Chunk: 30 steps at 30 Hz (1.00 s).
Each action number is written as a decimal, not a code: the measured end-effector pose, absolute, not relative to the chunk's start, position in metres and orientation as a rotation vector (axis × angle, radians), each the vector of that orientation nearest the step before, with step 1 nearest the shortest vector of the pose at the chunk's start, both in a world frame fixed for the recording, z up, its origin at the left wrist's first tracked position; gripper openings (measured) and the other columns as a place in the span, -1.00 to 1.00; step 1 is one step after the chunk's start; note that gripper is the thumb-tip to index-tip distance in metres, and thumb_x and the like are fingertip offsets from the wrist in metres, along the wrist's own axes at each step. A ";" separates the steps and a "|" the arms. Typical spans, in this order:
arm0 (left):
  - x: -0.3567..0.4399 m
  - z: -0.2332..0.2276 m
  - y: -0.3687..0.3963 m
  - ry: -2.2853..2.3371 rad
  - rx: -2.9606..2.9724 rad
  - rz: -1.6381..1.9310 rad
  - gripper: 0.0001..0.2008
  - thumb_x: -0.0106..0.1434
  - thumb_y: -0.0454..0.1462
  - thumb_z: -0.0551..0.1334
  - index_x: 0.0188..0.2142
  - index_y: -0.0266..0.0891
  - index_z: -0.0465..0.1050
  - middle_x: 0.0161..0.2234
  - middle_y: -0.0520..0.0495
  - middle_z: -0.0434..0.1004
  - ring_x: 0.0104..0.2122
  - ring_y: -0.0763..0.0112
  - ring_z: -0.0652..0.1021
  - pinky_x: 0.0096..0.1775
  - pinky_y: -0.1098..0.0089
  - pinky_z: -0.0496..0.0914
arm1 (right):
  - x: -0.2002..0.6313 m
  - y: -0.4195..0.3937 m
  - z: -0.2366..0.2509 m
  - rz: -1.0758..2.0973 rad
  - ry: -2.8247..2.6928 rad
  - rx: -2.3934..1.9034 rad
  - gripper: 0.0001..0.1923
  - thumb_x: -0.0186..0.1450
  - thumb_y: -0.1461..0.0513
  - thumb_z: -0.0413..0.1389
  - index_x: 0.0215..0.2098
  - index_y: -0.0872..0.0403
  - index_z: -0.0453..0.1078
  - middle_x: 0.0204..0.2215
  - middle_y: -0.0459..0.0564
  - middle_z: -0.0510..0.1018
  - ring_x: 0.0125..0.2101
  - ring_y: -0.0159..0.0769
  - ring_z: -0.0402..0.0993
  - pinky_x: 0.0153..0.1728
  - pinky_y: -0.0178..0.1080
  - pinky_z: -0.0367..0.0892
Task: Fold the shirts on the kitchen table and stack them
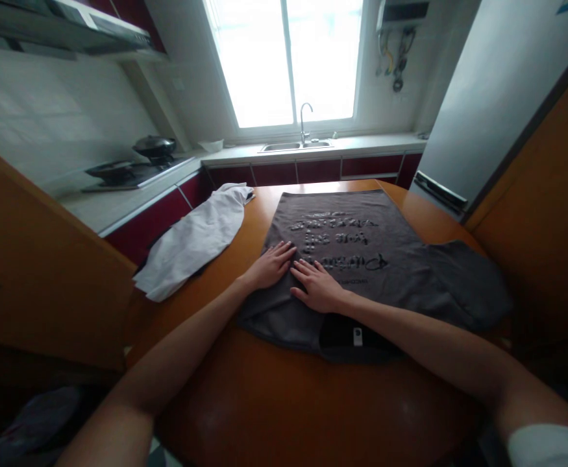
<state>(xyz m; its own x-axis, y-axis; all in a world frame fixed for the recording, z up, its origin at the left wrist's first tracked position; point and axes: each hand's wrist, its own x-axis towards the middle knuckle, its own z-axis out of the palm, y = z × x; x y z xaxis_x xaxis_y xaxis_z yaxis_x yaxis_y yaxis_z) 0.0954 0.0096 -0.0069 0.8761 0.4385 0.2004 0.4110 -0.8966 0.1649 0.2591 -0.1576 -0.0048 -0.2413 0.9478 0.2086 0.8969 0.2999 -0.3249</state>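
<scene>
A dark grey T-shirt (361, 220) with printed lettering lies spread on the round orange-brown table (313, 402), its collar and label toward me. My left hand (271, 264) rests flat on the shirt's left part, fingers together and stretched out. Right beside it my right hand (319, 285) presses flat on the cloth near the chest, fingertips almost touching the left hand. Neither hand grips anything. The shirt's right sleeve (463, 285) bulges out toward the table's right edge.
A white garment (196, 240) lies crumpled at the table's left edge. Behind stand a kitchen counter with a sink (296, 146) under a bright window, a stove with a pan (154, 148) at the left, and a grey refrigerator (488, 97) at the right.
</scene>
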 end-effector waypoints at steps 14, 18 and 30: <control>0.095 -0.010 0.008 0.571 2.909 0.334 -0.46 0.47 -0.13 -0.03 0.38 -0.18 0.16 0.43 -0.11 0.00 0.42 0.18 0.00 0.36 0.03 0.01 | 0.259 -0.158 -0.003 0.209 -2.207 -1.664 -0.34 0.44 0.01 -0.04 0.38 0.19 0.14 0.40 0.20 0.10 0.41 -0.07 -0.09 0.38 0.09 -0.17; 0.095 -0.013 0.012 0.597 2.908 0.263 -0.45 0.48 -0.09 -0.06 0.38 -0.18 0.15 0.43 -0.11 0.01 0.42 0.18 0.02 0.37 0.04 -0.03 | 0.259 -0.158 -0.004 0.214 -2.205 -1.650 -0.34 0.44 0.01 -0.04 0.39 0.18 0.13 0.40 0.19 0.10 0.41 -0.07 -0.09 0.38 0.10 -0.17; 0.096 -0.013 0.022 0.574 2.932 0.246 -0.41 0.47 -0.05 -0.10 0.39 -0.21 0.12 0.42 -0.13 0.01 0.41 0.15 0.05 0.35 -0.01 -0.01 | 0.263 -0.150 0.009 0.313 -2.068 -1.615 -0.39 0.44 0.04 0.00 0.37 0.11 0.12 0.42 0.23 0.05 0.41 0.02 -0.08 0.32 0.27 -0.07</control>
